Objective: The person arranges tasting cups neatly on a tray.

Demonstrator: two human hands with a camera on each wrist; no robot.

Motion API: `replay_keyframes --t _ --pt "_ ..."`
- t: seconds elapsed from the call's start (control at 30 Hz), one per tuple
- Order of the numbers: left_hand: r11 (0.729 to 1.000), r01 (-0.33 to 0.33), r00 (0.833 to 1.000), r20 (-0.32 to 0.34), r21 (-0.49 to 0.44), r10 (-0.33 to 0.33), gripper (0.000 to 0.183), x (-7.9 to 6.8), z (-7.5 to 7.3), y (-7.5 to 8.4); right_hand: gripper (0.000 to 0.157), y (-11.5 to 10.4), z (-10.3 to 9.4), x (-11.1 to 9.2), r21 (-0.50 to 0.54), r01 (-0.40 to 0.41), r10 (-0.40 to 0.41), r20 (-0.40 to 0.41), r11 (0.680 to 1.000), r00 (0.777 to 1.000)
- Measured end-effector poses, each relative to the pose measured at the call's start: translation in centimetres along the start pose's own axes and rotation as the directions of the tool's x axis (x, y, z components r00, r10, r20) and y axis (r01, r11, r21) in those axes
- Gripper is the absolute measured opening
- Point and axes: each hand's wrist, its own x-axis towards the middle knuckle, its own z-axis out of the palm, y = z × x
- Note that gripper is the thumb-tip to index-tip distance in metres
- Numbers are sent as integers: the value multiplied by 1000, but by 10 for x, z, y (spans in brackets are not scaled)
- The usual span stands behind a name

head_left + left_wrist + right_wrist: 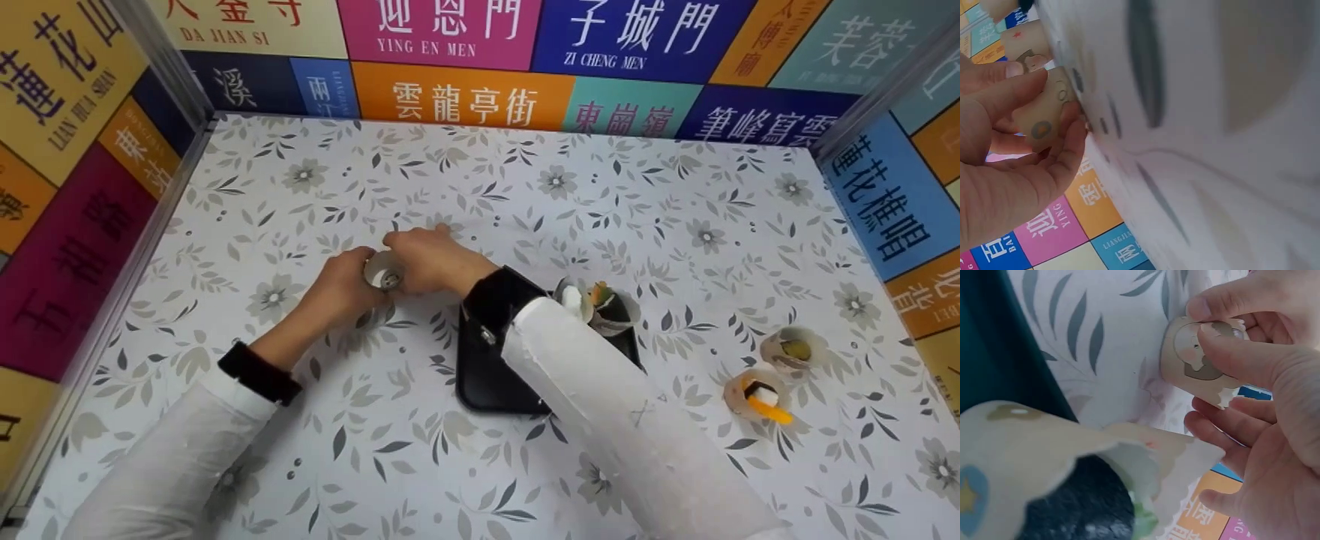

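Left of the black tray, a small printed paper sleeve (385, 271) stands upright between my hands, its round mouth facing up. My left hand (346, 281) grips it from the left, fingers curled round the wall. From the other side my right hand (431, 259) holds it with thumb and fingers. A cartoon face shows on the sleeve (1196, 354) in the right wrist view, where fingertips of both hands press its wall. Something small and dark lies deep inside it. Nearest my right wrist, seaweed-wrapped rolls in paper sleeves (616, 322) rest on the tray.
The black tray (491, 382) lies under my right forearm, which hides part of it. Farther right on the patterned tablecloth (360, 465) stand two more wrapped rolls, one greenish inside (795, 349), the other with an orange stick (772, 409). Printed panels (465, 94) wall the back and sides.
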Motion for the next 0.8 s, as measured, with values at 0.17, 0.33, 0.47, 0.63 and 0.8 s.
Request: replay_keyframes --t 0.17,0.33,0.47,0.63,0.8 --pt "999 -1 1000 22 52 0 53 4 -1 3 34 6 3 0 54 21 -21 -13 998 1000" --pt "999 -16 1000 20 33 15 54 5 0 7 38 12 3 -2 71 29 -27 -37 997 999" --pt "997 -78 996 -30 1 78 49 1 -1 9 44 14 -2 -5 98 56 -50 -59 994 997" --pt "985 -165 983 -96 -52 159 46 -9 -4 17 48 13 -14 -21 89 116 -106 -103 989 989" --pt "969 -203 974 -136 -144 183 49 -30 -7 30 47 8 -28 -47 90 205 -186 -187 975 965"
